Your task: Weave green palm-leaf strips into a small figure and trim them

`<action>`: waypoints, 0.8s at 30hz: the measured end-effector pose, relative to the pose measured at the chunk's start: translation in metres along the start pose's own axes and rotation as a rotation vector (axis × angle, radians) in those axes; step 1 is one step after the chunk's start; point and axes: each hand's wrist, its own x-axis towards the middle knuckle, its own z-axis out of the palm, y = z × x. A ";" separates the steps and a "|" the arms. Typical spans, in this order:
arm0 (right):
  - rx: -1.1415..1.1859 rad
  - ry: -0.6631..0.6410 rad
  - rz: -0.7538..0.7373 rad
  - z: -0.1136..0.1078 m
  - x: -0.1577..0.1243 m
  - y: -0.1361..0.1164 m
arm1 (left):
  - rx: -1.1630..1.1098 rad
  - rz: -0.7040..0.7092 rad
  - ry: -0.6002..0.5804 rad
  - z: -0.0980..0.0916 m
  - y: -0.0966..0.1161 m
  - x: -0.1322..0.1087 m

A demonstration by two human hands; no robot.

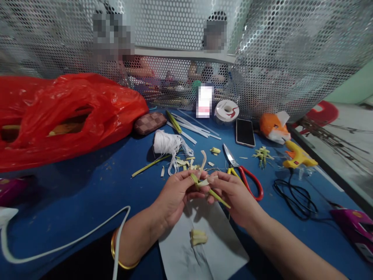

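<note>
Both L fingers [185,182] & R fingers [225,182] pinch a folded yel-grn strip [217,196], thin w/ tapered tip.

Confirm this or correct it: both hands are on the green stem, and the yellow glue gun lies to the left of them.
Wrong side: the head view shows the yellow glue gun to the right of the left hand and right hand, which are both on the green stem.

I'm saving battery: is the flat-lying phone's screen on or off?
Off, it appears: the phone shows a plain dark screen.
</note>
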 end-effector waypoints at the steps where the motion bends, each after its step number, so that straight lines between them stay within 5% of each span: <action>1: 0.012 -0.011 0.021 -0.001 0.000 0.000 | -0.008 0.013 0.003 0.000 0.000 0.000; 11: -0.066 -0.046 -0.010 -0.002 0.002 0.006 | -0.054 0.009 -0.136 0.000 -0.001 -0.001; 13: -0.264 0.054 -0.256 -0.003 0.003 0.008 | -0.088 -0.022 -0.126 -0.001 0.001 0.000; 15: -0.575 0.152 -0.666 -0.005 0.002 0.008 | -0.133 -0.050 -0.086 -0.003 0.002 0.002; 18: -1.106 0.051 -1.154 -0.010 0.000 0.000 | -0.194 -0.082 -0.036 -0.006 0.005 0.006; 20: -1.363 -0.051 -1.304 -0.013 0.000 -0.007 | -0.227 -0.110 -0.015 -0.008 0.007 0.007; 24: -1.543 -0.162 -1.374 -0.020 0.000 -0.015 | -0.254 -0.145 -0.016 -0.009 0.009 0.008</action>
